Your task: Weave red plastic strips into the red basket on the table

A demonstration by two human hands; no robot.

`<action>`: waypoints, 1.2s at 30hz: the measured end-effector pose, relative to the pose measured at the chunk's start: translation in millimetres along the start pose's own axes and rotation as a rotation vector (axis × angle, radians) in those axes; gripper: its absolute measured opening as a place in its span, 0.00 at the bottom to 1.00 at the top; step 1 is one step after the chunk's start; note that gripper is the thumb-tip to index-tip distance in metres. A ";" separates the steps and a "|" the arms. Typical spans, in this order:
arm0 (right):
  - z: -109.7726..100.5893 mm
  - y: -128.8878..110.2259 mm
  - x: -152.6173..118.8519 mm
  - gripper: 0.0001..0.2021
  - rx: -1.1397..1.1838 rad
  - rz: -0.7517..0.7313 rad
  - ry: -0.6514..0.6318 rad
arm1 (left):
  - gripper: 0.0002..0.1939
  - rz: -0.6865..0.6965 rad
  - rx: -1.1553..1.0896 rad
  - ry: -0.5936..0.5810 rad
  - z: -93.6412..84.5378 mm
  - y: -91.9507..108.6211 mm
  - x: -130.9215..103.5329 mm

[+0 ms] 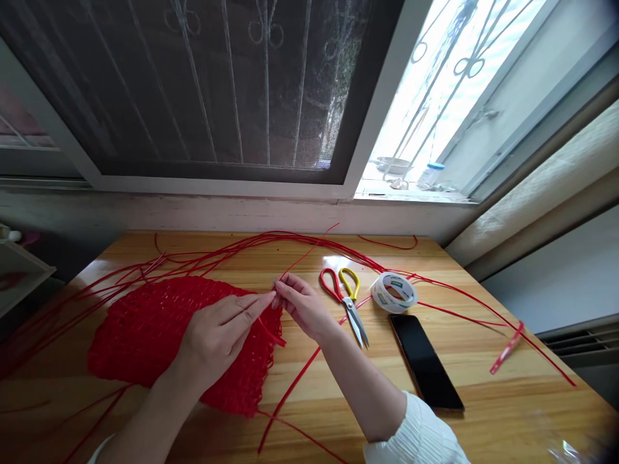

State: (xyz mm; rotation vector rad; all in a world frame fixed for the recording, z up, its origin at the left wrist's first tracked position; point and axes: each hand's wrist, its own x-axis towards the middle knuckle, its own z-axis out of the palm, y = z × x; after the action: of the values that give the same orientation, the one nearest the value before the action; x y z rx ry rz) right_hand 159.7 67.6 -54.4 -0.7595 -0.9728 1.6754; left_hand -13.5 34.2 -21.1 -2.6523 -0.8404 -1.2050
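Observation:
A red woven piece [149, 328] made of thin strips lies on the table, left of the middle. My left hand [220, 332] rests over its right part, with the fingertips pinched together at its upper right corner. My right hand [302, 303] meets them there, thumb and finger closed on a thin red strip [309, 252] that sticks up toward the window. Just what the left fingertips grip is too small to tell. A short red strip end [273, 335] pokes out below the hands.
Right of my hands lie scissors [349, 303] with red and yellow handles, a roll of clear tape [382, 295] and a black phone [425, 364]. Long red strips [251, 240] run along the back of the wooden table [483, 399]. Behind stands a window with a screen [217, 96].

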 end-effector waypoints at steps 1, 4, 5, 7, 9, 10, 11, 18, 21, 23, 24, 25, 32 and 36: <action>0.1 0.9 -0.7 0.16 0.003 0.012 -0.005 | 0.22 -0.014 0.015 0.070 3.7 -0.1 -1.2; -0.4 5.2 -1.2 0.17 -0.013 0.024 0.004 | 0.23 -0.100 -0.072 0.132 13.3 0.9 -4.0; -1.1 7.0 -0.9 0.17 -0.015 0.017 0.018 | 0.21 -0.168 -0.150 0.106 15.3 1.9 -4.0; -2.8 10.5 -0.1 0.17 -0.014 0.002 0.046 | 0.17 -0.362 -0.345 -0.010 17.0 5.0 -2.2; -4.0 12.8 0.7 0.17 -0.014 -0.018 0.062 | 0.14 -0.541 -0.516 -0.130 15.6 8.9 0.8; -4.0 13.2 1.1 0.17 -0.011 -0.029 0.068 | 0.14 -0.592 -0.568 -0.177 14.1 10.7 2.0; -3.6 13.1 1.5 0.17 -0.004 -0.037 0.069 | 0.14 -0.608 -0.602 -0.220 12.1 11.9 2.7; 0.3 5.6 12.8 0.17 0.148 -0.105 0.182 | 0.16 -0.563 -0.984 -0.327 -0.8 4.9 -10.7; -0.5 4.9 19.1 0.18 0.185 -0.092 0.245 | 0.11 -0.584 -1.054 -0.265 -0.7 4.3 -14.8; -0.8 4.8 18.3 0.18 0.191 -0.048 0.256 | 0.10 -0.610 -1.077 -0.217 0.5 6.7 -15.0; -0.9 4.4 15.4 0.19 0.170 -0.016 0.254 | 0.11 -0.627 -1.089 -0.207 1.0 8.3 -14.9; -1.4 3.8 10.7 0.19 0.120 0.012 0.247 | 0.11 -0.646 -1.091 -0.202 1.3 9.9 -14.8; -14.3 1.8 -50.8 0.20 -0.423 0.233 -0.017 | 0.13 -0.732 -1.049 -0.175 4.4 13.3 -15.5; -11.1 14.9 -69.6 0.17 -0.123 0.487 -0.205 | 0.12 -0.744 -1.017 -0.208 10.7 15.0 -13.3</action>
State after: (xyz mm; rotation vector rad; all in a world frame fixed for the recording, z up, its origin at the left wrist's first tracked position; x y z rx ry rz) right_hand 182.6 1.3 -70.7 -0.9768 -1.1002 2.1619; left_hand -5.6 19.1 -36.2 -3.3870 -1.7306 -1.9437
